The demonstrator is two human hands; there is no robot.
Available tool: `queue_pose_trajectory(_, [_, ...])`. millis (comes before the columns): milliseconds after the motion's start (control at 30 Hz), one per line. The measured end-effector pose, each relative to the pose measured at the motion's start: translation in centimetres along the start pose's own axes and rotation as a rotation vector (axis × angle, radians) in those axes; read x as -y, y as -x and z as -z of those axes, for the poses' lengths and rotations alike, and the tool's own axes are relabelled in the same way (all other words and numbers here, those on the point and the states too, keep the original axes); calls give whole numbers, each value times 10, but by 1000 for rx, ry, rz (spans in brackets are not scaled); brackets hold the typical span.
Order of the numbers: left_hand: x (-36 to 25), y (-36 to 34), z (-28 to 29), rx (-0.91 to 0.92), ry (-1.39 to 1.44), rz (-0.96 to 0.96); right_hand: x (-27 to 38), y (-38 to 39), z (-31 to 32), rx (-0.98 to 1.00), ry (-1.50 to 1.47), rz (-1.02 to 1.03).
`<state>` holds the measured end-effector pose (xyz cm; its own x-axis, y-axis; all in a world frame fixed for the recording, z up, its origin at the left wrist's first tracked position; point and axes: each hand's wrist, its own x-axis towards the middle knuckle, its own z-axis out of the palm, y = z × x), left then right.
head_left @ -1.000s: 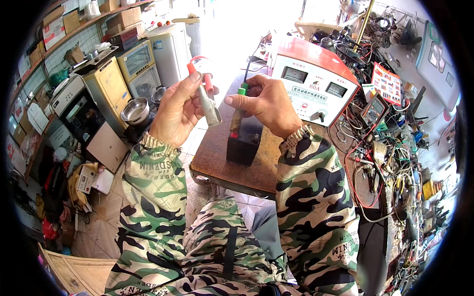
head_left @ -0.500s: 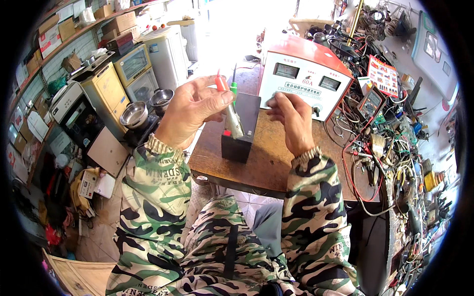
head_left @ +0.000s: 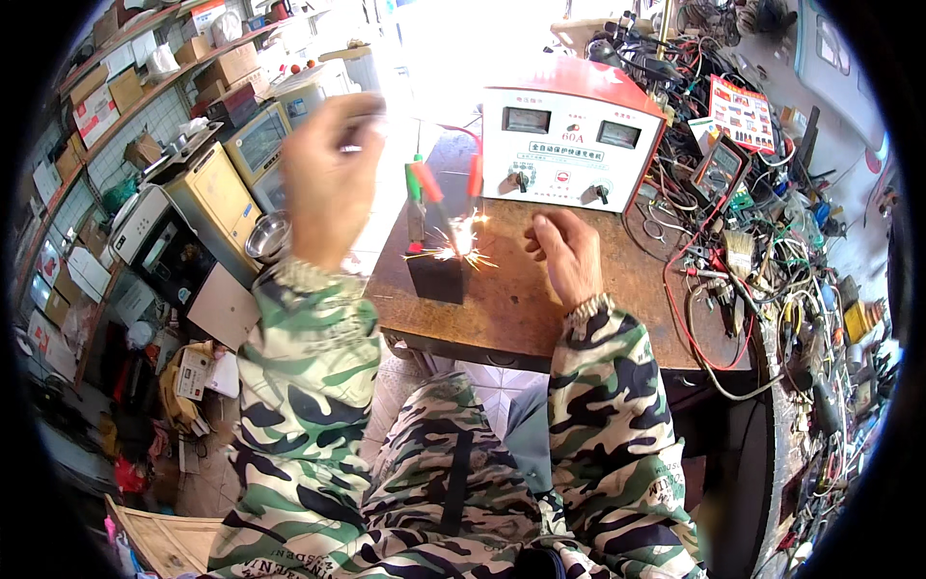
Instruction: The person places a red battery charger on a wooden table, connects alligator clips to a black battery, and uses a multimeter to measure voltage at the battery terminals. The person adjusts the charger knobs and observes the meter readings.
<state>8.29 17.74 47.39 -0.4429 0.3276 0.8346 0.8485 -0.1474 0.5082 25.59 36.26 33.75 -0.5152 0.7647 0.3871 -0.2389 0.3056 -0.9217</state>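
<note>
Bright sparks (head_left: pixel 463 239) burst at the right end of the black battery's (head_left: pixel 436 282) top. Amid them stand metal jaws below a slanted red handle (head_left: pixel 429 181) and an upright red handle (head_left: pixel 475 176); I cannot tell whether both belong to one clip. A green-handled clip (head_left: pixel 415 183) stands at the battery's left, near its red terminal mark (head_left: pixel 414 249). My left hand (head_left: pixel 333 183) is raised left of the clips, touching none of them, its fingers smeared by motion. Right of the sparks, my right hand (head_left: pixel 569 256) hovers over the table, fingers curled in, apparently holding nothing.
A red and white charger (head_left: pixel 569 145) with two meters and two knobs stands behind on the brown wooden table (head_left: pixel 521 309). Tangled cables, a multimeter (head_left: pixel 721 172) and a brush (head_left: pixel 739 253) crowd the right. Steel pots (head_left: pixel 268 236) and cabinets stand left.
My left hand has let go of the red-handled clip and jerked up and left. Sparks have appeared at the battery top. The right hand has lowered slightly. The whole view has shifted a little.
</note>
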Motion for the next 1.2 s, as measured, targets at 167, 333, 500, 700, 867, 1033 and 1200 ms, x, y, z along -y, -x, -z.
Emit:
queue_pose_trajectory(167, [20,67,100,-413,327,241,64,-17,-38,369,198,138])
queue_pose_trajectory(333, [36,85,72,-318,267,371,94,-48,-71,445,163,217])
queue_pose_trajectory(500, [52,121,52,-173,196,384,122,-75,-9,373,230,156])
queue_pose_trajectory(700, [71,135,-4,42,109,454,97,-54,13,316,-292,-125])
queue_pose_trajectory(867, [70,136,-10,144,-149,390,49,-50,-24,362,-445,-194])
queue_pose_trajectory(1033, [74,144,-5,86,-164,400,29,-34,-49,410,-604,-236])
queue_pose_trajectory(1200, [74,144,-3,101,-135,439,39,-32,-51,436,-601,-203])
